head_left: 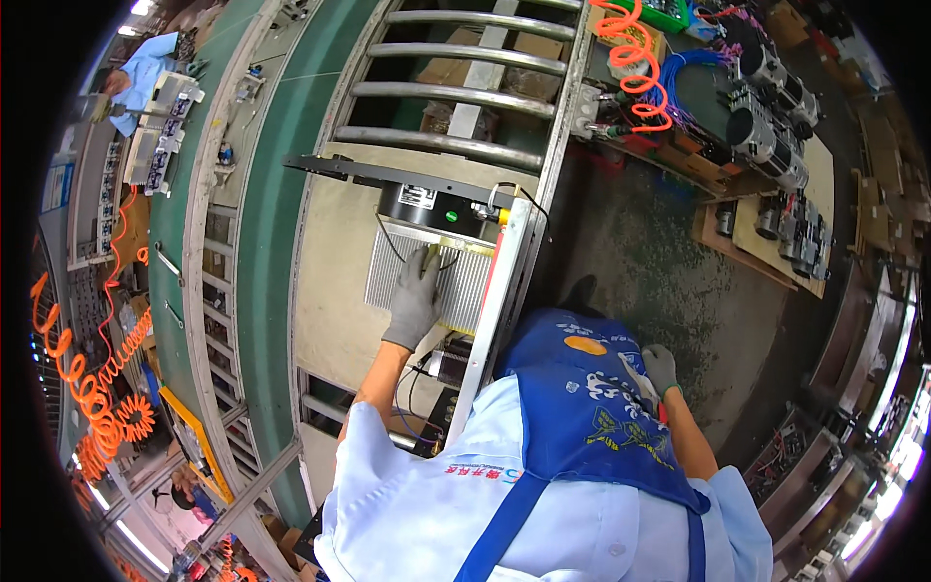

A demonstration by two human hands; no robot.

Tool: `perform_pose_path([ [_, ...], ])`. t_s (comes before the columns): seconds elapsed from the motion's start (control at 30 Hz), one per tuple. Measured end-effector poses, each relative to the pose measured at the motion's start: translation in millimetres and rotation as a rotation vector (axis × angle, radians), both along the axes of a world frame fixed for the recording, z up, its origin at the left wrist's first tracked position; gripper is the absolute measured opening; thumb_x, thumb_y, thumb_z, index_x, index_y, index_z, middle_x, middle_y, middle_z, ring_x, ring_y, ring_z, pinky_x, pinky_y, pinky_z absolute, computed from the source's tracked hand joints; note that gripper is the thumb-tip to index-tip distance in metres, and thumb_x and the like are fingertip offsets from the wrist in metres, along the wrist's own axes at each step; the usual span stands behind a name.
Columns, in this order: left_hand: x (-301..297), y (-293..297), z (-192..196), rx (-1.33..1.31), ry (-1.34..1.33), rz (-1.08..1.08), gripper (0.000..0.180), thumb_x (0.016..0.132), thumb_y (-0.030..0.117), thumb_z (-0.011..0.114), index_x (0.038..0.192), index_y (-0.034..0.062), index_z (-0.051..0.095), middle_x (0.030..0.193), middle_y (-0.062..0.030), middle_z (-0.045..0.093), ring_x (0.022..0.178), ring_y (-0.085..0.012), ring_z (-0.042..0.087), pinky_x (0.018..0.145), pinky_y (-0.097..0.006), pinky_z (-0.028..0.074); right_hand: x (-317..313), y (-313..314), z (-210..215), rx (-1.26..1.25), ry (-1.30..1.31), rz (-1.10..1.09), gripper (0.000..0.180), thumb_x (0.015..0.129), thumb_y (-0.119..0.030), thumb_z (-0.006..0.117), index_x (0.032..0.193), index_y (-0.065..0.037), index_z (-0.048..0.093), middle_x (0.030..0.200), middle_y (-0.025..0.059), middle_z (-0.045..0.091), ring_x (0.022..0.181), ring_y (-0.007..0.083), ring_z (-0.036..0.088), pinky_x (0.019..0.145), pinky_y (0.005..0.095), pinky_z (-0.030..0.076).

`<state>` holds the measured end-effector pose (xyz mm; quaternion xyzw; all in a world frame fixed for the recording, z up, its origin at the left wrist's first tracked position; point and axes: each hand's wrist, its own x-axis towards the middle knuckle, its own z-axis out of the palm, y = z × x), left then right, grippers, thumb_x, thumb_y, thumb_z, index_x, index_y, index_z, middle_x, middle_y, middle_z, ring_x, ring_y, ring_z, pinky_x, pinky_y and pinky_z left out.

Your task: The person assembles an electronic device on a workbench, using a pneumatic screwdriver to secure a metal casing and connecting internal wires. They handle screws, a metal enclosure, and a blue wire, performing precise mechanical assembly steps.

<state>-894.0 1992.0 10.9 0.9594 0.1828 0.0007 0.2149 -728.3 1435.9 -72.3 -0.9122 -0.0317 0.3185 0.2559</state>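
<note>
My left hand [415, 299], in a grey glove, lies with its fingers stretched out on a silver finned heat sink [386, 274]. A thin dark cable [385, 233] loops across the fins by the fingertips. Against the heat sink's far side stands a black round housing [427, 206] with a white label and a green sticker, fixed to a long black plate [369, 172]. My right hand [659, 368], also gloved, hangs low beside my blue apron [592, 388]. Its fingers are partly hidden, and it holds nothing that I can see.
A pale board [330, 252] under the unit rests on a conveyor with steel rollers [456, 94]. A metal rail [499, 310] runs between me and the unit. Orange coiled hoses [635, 58] hang at upper right near several motors [766, 145]. Across the green belt [267, 194], a person [145, 78] stands.
</note>
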Motion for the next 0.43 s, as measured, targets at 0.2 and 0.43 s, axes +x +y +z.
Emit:
perform_pose_path([
  [0.2,33.3,0.0,38.2,0.078,-0.251,0.038,0.052,0.083,0.001,0.062,0.134,-0.0028,0.057,0.134,-0.0266,0.058,0.128,-0.0437,0.053,0.108,-0.049,0.044,-5.4,-9.2,-23.5,-0.07,-0.019,-0.022,0.031,0.088,-0.026,0.06,0.103,-0.002,0.074,0.103,0.0211,0.073,0.101,0.0362,0.07,0.09,0.0438,0.053],
  [0.43,139.8,-66.0,122.7,-0.195,-0.516,0.042,0.039,0.096,-0.003,0.051,0.136,-0.0041,0.056,0.135,-0.0194,0.055,0.125,-0.0328,0.057,0.101,-0.037,0.051,-0.6,-46.5,-33.2,-0.023,0.038,-0.238,0.034,0.087,-0.031,0.06,0.104,-0.006,0.075,0.107,0.022,0.072,0.106,0.0382,0.069,0.096,0.0466,0.053],
])
